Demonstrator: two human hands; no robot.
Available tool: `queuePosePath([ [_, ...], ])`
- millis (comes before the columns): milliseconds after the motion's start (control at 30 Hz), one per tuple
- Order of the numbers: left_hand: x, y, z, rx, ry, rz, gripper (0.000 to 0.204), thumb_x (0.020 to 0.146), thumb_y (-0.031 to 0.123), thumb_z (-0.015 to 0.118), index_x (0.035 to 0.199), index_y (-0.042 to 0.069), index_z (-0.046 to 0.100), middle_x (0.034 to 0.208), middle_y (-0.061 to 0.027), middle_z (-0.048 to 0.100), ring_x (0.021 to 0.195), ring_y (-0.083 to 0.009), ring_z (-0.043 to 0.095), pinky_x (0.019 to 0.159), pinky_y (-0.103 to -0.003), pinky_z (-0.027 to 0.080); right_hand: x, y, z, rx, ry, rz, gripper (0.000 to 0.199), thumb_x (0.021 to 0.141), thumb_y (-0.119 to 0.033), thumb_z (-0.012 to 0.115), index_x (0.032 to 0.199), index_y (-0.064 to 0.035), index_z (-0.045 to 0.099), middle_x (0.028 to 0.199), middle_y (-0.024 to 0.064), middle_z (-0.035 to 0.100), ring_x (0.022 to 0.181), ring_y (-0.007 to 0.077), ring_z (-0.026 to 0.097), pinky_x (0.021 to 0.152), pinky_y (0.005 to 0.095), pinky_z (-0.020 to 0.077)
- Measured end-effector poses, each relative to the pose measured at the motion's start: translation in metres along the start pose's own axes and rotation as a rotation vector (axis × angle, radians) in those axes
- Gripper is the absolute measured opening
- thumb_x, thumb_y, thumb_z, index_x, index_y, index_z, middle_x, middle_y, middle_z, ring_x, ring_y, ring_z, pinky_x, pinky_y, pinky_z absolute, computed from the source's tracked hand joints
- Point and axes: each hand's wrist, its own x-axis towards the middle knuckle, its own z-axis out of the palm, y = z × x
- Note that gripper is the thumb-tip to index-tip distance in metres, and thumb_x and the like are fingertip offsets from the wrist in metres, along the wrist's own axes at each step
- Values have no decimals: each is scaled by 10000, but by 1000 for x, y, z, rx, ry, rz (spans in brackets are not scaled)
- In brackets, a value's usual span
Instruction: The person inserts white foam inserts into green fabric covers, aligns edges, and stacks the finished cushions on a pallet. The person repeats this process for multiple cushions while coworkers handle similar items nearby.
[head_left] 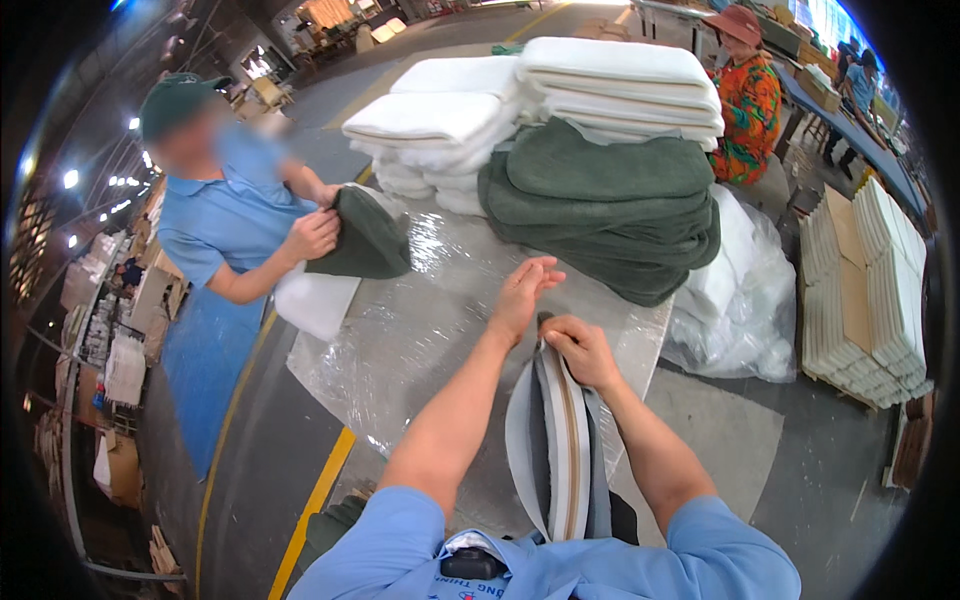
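My right hand (pixel 585 350) pinches the upper end of a fabric cushion cover (pixel 558 440) that stands on edge close to my body. Grey and white layers show along this cover, with a tan strip down its middle and a dark green tip at the top. Just left of that tip, my left hand (pixel 522 300) is raised over the table with its fingers stretched out and nothing in them. Beyond both hands lies a pile of dark green cushion covers (pixel 610 220). Whatever my right fingertips press against underneath is hidden.
Plastic film covers the table (pixel 440 330). White cushion pads (pixel 620 85) are stacked behind the green pile. At the left, a co-worker (pixel 235 190) handles a green cover (pixel 370 240) around a white pad. Bagged white padding (pixel 735 300) and stacked panels (pixel 860 290) stand right.
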Motion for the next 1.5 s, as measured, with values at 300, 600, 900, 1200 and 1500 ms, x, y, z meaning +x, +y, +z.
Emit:
queuePosePath([
  [300,1,-45,-26,-337,-229,-356,574,1148,482,440,1374,-7,640,1202,-110,729,1014,-213,725,904,-355,603,43,-32,-67,-69,-275,59,558,953,-36,701,1500,-102,612,1421,68,639,988,145,599,909,317,545],
  [600,17,-19,-10,-252,-385,-495,774,1122,666,291,1578,84,522,1497,-117,634,1343,-245,623,1146,-391,491,58,-10,-61,-39,-510,-104,267,982,-73,703,1239,-24,755,1261,99,742,1231,253,642,1088,411,484],
  [900,66,64,40,289,-661,-558,824,1106,708,283,1611,85,472,1405,-248,668,1216,-311,687,1078,-422,531,32,0,-16,-150,-98,-68,166,1020,-162,718,1102,-22,752,1086,97,755,1076,235,694,970,392,543],
  [1200,56,49,72,622,-789,-487,551,1121,408,559,1563,79,536,1207,-227,757,1130,-204,715,981,-354,558,13,11,-6,121,90,-52,177,988,-112,743,1128,-7,768,1063,133,790,1013,271,748,916,399,583],
  [1500,34,32,69,321,-516,-47,412,1130,291,529,1436,33,625,1168,-151,772,1080,-201,720,973,-353,565,-7,6,-20,-60,108,-68,110,995,-92,698,1050,-7,742,1048,132,765,995,302,731,887,401,570],
])
